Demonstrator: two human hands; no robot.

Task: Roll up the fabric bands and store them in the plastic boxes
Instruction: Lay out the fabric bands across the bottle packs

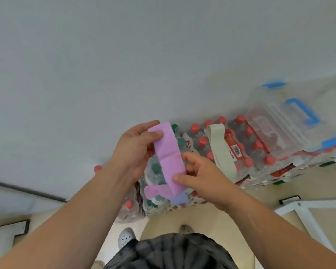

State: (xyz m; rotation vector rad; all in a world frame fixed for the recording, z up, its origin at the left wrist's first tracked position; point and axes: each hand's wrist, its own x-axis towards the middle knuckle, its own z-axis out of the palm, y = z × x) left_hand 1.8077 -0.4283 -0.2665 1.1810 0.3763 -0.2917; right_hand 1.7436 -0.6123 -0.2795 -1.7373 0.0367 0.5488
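Left hand [134, 150] far, pink band [168, 152] between, right hand [200, 177] near.
Each hand pinches one end; the band's long axis slants from far-left back toward the body — beige band [219, 154] and boxes [279, 129] lie well right, nearer the right hand.

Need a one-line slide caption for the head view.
Left hand and right hand hold an unrolled pink band over bottle packs.

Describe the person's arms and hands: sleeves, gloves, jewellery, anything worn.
The left forearm and right forearm are bare to the frame edge, with no sleeves in view. The left hand and right hand wear no gloves, and no rings, watch or bracelets show. Lower down, a dark grey-and-black streaked garment and pale perforated clogs are visible.
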